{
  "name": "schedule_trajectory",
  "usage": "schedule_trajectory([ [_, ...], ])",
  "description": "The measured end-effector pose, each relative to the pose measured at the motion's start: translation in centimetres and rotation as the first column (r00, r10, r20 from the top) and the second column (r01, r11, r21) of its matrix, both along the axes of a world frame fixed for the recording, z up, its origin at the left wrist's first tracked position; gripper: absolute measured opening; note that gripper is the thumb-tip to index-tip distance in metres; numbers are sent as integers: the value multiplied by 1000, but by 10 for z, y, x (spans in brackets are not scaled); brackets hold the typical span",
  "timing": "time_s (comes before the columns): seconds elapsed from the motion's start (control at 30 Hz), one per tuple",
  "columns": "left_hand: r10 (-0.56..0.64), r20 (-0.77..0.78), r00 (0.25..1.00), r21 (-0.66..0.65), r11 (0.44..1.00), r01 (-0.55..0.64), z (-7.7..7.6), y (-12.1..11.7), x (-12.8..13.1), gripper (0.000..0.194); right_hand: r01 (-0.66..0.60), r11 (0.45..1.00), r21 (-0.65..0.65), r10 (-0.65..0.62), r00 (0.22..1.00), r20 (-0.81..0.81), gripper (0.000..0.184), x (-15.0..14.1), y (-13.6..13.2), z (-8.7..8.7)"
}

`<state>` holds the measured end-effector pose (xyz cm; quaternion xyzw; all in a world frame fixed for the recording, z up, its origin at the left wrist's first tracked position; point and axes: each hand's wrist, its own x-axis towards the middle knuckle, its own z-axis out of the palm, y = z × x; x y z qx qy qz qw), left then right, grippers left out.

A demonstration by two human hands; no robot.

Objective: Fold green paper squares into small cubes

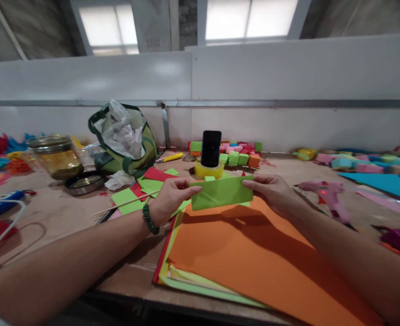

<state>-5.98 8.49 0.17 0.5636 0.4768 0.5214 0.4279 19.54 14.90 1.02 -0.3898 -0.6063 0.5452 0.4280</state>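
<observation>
A rectangular piece of green paper [222, 194] is stretched between my two hands, above a stack of coloured sheets. My left hand [173, 195], with a dark green bead bracelet at its wrist, pinches the left end between thumb and fingers. At the right end, my right hand [266, 190] pinches the upper corner. Beneath lies the orange sheet [240, 253] on top of the stack, with yellow, green and red sheets showing at its edges. Left of my hands are loose green and red paper pieces [125, 199] with thin wooden sticks [123, 204] across them.
A phone [211, 148] stands in a yellow tape roll [208, 170], with small coloured paper blocks [234, 158] behind. To the right lies a pink glue gun [329, 197] with a lit red light. Leftward are a green bag [142, 145], a glass jar [55, 158] and a yellow cutter [173, 157].
</observation>
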Motion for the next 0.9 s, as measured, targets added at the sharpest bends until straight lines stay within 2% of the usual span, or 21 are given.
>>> schedule_trajectory([
  [0.23,30,-58,998,43,999,-28,-2,1,-2,37,12,998,68,-9,999,-40,23,0,-2,-1],
  [0.43,-6,-48,999,28,1000,7,-1,-1,-1,34,2,992,126,1,1000,-22,23,2,-2,-2],
  [0.9,-34,-17,999,93,995,35,0,-4,1,33,-5,999,53,7,1000,-24,21,1,-2,2],
])
